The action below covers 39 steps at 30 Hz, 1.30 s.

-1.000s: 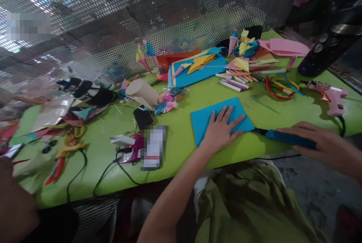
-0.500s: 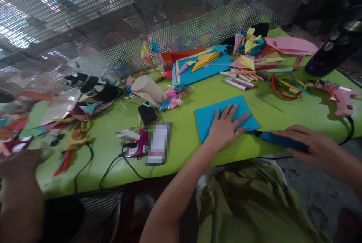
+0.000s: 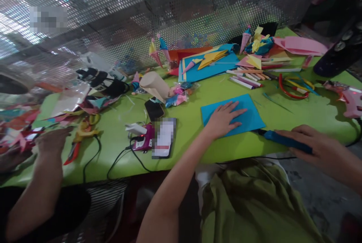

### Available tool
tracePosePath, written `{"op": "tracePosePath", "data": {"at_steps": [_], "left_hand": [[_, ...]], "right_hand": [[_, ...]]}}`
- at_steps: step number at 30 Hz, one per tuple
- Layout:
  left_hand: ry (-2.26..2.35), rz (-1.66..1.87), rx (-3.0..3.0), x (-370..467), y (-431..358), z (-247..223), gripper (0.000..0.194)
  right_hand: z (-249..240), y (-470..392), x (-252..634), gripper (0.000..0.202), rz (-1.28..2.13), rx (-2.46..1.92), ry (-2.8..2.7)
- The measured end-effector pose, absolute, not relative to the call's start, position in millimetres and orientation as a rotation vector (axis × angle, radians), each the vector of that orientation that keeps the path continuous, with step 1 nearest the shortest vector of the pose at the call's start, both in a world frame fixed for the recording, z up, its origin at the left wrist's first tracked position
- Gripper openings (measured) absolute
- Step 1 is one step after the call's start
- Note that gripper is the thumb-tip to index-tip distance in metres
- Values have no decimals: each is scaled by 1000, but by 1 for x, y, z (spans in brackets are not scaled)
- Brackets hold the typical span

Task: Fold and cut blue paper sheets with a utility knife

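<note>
My left hand [image 3: 224, 120] lies flat on a blue sheet of paper or foam [image 3: 250, 113], fingers stretched out and slightly apart, pressing it to the green table. In my right hand [image 3: 313, 139] is a blue-handled cutter knife [image 3: 288, 141], its dark tip pointing left. That tip touches or lies just under the sheet's lower right edge; I cannot tell which. A mobile phone [image 3: 164, 137] rests left of my left forearm.
A co-worker's hand [image 3: 52, 141] is at the far left, near yellow-orange pliers or a glue gun [image 3: 83, 133]. Pencils and markers [image 3: 249, 77] lie behind the sheet. A pink glue gun [image 3: 353, 101] sits at the right, below a dark bottle [image 3: 333, 58].
My left hand has shifted left on the blue sheet, its fingers less spread. The knife stays by the sheet's edge. A co-worker's hand has come further into view at the left.
</note>
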<state>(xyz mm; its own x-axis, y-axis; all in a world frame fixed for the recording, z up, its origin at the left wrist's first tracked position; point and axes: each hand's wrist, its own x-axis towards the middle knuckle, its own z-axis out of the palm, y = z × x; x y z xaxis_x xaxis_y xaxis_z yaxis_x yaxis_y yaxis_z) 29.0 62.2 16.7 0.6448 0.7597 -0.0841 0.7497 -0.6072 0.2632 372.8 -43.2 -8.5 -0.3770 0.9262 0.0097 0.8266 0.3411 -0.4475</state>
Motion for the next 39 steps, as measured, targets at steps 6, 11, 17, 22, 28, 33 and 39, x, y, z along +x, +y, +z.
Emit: {"op": "tracePosePath", "data": {"at_steps": [6,11,17,22,28,33,39], "left_hand": [[1281,21,2689,24,58,3,56],[1286,18,2699,25,57,3,57],[1293,37,2720,25,57,-1,57],[1307,35,2711,26,57,-2,57],[1324,22,2676,29,53,1,57],[1307,22,2585,26,59,8,56],[1181,94,2651,6,73,13,57]], "right_hand": [[-2,-48,369,50,573,-1503,-2342],[-6,-51,361,49,597,-1458,-2338],[-19,-54,358,53,617,-1476,-2376],[-18,-56,339,51,599,-1419,-2388],[-22,-59,314,51,581,-1364,-2416],[-23,-60,313,50,566,-1403,-2425],[-27,-59,317,52,573,-1400,-2424]]}}
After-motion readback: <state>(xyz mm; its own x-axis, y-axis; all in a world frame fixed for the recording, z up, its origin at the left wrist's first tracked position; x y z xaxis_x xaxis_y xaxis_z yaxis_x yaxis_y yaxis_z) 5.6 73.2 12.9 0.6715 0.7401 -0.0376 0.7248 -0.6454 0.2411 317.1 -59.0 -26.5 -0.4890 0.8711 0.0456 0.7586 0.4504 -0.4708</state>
